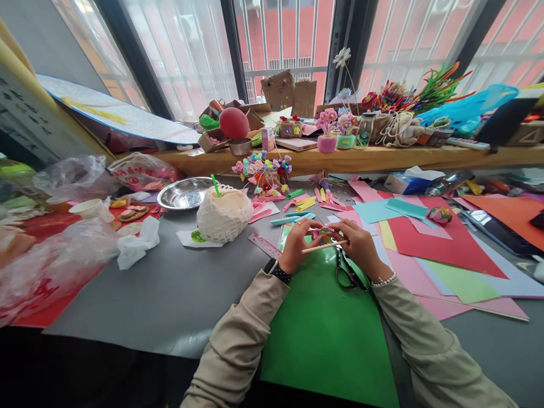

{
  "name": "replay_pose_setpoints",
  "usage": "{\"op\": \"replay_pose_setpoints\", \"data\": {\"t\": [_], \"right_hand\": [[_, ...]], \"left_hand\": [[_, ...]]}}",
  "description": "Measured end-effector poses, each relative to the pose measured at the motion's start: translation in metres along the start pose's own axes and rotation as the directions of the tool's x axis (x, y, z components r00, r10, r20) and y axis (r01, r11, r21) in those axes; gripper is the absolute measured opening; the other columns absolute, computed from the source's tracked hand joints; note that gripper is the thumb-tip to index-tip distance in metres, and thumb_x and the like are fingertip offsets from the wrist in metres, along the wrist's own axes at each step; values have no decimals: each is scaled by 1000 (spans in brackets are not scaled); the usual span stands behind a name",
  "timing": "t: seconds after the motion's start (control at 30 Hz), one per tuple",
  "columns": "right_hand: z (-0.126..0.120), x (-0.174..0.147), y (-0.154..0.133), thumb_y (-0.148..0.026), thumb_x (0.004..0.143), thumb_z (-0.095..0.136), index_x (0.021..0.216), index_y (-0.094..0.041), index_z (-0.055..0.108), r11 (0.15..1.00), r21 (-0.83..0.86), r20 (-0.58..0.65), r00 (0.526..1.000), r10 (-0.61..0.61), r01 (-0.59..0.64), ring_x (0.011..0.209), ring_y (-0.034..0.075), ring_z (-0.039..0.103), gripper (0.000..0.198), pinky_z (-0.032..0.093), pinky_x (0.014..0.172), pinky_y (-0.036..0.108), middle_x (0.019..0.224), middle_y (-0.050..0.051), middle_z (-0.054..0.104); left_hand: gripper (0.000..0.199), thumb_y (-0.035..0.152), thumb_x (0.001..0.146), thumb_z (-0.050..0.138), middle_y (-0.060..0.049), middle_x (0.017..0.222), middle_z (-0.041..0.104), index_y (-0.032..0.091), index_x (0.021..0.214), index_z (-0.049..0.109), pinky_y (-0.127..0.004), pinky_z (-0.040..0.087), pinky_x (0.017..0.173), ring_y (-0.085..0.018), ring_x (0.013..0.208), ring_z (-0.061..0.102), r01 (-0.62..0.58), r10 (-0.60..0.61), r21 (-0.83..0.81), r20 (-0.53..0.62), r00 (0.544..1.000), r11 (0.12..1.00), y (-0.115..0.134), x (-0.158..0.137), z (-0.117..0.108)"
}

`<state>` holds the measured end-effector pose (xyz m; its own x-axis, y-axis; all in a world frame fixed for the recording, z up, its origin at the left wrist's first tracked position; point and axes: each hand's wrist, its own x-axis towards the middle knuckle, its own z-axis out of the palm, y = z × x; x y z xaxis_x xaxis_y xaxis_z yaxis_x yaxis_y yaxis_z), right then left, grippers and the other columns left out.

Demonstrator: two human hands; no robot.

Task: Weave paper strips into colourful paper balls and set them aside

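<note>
Over the near end of a cutting area, my hands meet with their fingertips close together. My left hand (297, 245) is closed, pinching a small piece of pink paper (315, 233) that the fingers partly cover. Closed too, my right hand (356, 243) has a thin pale wooden stick (322, 247) under its fingers, slanting towards the left hand. Black-handled scissors (346, 272) lie just below the right hand on a green sheet (327, 334). A pink patterned ruler (264, 246) lies left of my left hand.
Coloured paper sheets (442, 238) spread to the right. Folded paper strips (293, 217) lie beyond my hands. On the left are a coconut with a green straw (225, 212), a metal plate (183, 191) and plastic bags (72, 249). Crafts crowd the wooden ledge (304, 163).
</note>
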<state>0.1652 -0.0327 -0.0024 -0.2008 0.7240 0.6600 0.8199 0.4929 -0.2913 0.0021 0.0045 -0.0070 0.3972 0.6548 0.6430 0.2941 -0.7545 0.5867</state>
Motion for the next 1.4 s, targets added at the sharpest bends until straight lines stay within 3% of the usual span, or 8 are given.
{"op": "replay_pose_setpoints", "data": {"t": [0.33,0.8,1.03,1.4], "right_hand": [[-1,0,-1,-31,84,42,92,-20,60,1000,-22,1,1000,-14,14,72,16,56,22,42,59,25,80,5,60],[-1,0,-3,-31,85,42,93,-19,60,998,-60,-15,999,-36,35,69,15,57,23,41,55,24,80,5,61],[-1,0,-4,-30,85,42,91,-19,59,996,-53,-9,997,-71,70,71,14,59,22,41,54,22,83,5,63],[-5,1,-1,-29,81,49,74,-17,60,999,-13,-26,999,-45,45,62,14,54,18,39,52,23,69,4,59]], "left_hand": [[17,28,75,53,-4,87,55,18,89,53,-27,45,69,-14,77,52,48,-48,-41,17,999,998,-1,-2,2],[15,25,75,54,-3,85,56,18,89,53,-26,45,69,-14,79,51,15,-15,-47,6,1000,999,2,-1,0],[12,19,74,54,-6,89,52,17,85,53,-24,47,66,-15,87,50,19,-11,-135,62,998,991,3,0,0],[14,24,69,61,-3,80,49,16,77,53,-24,44,63,-12,75,48,26,-19,-180,44,999,983,5,2,-3]]}}
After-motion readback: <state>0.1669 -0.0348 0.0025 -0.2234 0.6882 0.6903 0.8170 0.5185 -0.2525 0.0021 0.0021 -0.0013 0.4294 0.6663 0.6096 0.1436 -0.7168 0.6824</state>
